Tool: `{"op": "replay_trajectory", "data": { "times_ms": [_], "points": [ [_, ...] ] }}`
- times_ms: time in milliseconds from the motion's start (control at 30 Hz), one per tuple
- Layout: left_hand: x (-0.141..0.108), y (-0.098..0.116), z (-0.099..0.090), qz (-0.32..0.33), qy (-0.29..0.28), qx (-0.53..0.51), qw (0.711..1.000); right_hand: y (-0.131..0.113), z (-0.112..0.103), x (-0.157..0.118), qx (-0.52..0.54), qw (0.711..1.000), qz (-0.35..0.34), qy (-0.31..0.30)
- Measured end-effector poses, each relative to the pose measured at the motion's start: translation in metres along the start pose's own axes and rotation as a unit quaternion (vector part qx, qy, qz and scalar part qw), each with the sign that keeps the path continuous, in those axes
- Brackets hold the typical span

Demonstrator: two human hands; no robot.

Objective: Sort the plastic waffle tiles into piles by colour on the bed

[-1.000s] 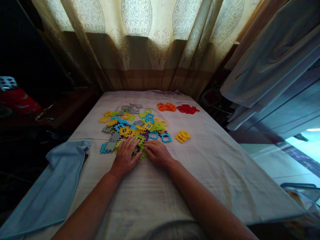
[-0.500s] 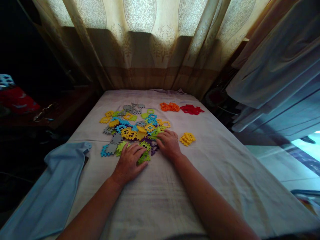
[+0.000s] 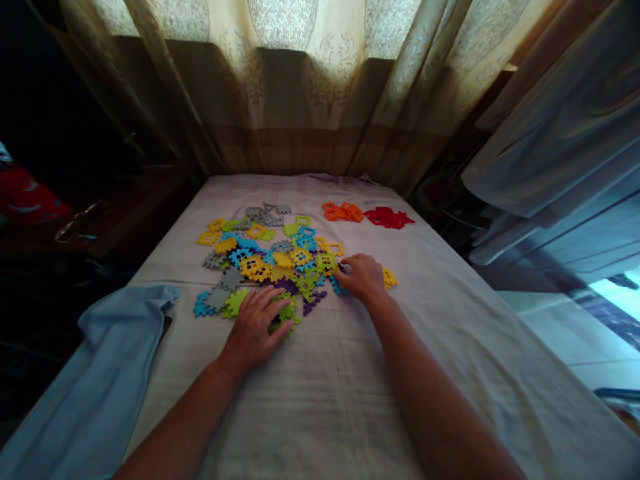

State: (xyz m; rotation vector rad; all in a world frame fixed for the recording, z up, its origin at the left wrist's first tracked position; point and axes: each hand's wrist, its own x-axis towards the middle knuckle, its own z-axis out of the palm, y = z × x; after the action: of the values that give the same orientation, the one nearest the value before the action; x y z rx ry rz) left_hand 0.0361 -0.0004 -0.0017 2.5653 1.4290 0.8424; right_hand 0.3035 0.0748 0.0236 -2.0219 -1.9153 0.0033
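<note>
A heap of interlocking plastic tiles in yellow, green, blue, grey and purple lies on the sheet. My left hand rests at its near edge, fingers spread over green tiles and partly covering them. At the right side of the heap is my right hand, its thumb and forefinger bent with a gap between them. A blue tile shows by its thumb; what lies under the palm is hidden. Just beyond this hand a yellow stack is partly covered. A purple tile sits between the hands.
Orange tiles and red tiles form separate piles toward the back right. Light blue cloth drapes over the left edge of the sheet-covered surface. A curtain hangs behind, and clothes hang at the right.
My right hand has moved right, off the green tiles, to beside the yellow stack. Blue and purple tiles at the heap's near right now show more. My left hand stays nearly in place.
</note>
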Motion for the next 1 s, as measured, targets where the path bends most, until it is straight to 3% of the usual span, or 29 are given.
{"op": "replay_trajectory", "data": {
  "times_ms": [100, 300, 500, 633, 833, 933, 1000],
  "points": [
    [0.0, -0.001, 0.001, -0.003, 0.002, -0.003, 1.0, -0.005, 0.0, 0.004, -0.016, 0.999, -0.009, -0.032],
    [0.0, -0.002, 0.0, 0.005, 0.007, 0.0, 1.0, -0.015, 0.01, 0.004, 0.024, 0.999, -0.004, -0.034],
    [0.0, -0.002, 0.0, 0.0, 0.005, -0.008, 1.0, -0.016, 0.018, 0.008, 0.081, 0.996, 0.036, -0.011],
    [0.0, -0.002, 0.0, -0.001, 0.009, -0.005, 1.0, -0.01, 0.011, 0.015, 0.139, 0.987, 0.079, -0.016],
    [-0.001, -0.004, 0.002, 0.007, 0.016, 0.0, 1.0, 0.027, -0.019, 0.026, 0.202, 0.974, 0.105, -0.001],
    [-0.001, -0.006, 0.002, 0.017, 0.019, -0.001, 1.0, 0.058, -0.032, 0.029, 0.215, 0.964, 0.154, 0.017],
    [-0.001, -0.006, 0.002, 0.02, 0.022, 0.002, 1.0, 0.074, -0.037, 0.028, 0.217, 0.958, 0.188, -0.005]
  ]
}}
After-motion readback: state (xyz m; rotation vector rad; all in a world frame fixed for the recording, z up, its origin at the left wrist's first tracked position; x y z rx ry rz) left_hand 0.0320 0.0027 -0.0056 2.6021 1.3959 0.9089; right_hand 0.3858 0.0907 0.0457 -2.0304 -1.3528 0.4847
